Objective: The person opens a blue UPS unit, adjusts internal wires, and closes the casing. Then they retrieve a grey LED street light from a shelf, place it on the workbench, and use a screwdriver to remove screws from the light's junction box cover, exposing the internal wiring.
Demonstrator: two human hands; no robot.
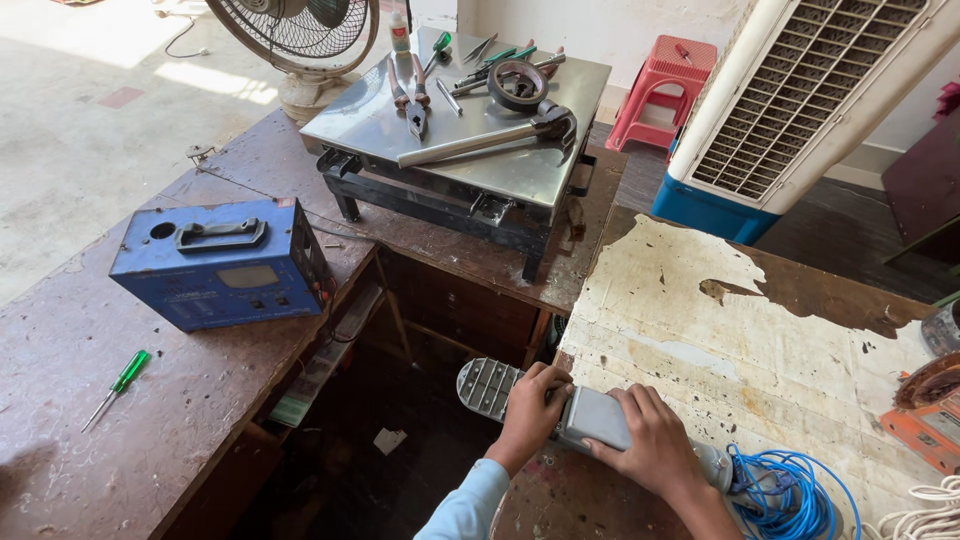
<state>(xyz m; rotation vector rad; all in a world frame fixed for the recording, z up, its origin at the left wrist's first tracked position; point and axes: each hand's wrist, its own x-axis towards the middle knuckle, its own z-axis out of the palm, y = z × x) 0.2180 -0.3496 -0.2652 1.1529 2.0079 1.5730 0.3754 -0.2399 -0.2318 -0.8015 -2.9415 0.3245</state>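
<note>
my 2 hands hold a grey tool at the table edge.
my left hand (533,405) wraps tight around the grey tool (560,408) near its ribbed head. my right hand (655,440) presses flat on its body. the tool lies on the worn table (720,340), with the blue cable (790,495) just beside it.

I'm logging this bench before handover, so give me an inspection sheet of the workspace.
Surface: worn wooden bench, pale coating peeling.
Job's things: grey power tool lying at the bench edge.
Clutter: green screwdriver, blue metal box, steel platform carrying pliers and hand tools.
Grippers: left hand and right hand both grip the tool.
Cables: blue coiled cable.
Surroundings: fan, red stool, air cooler.
</note>
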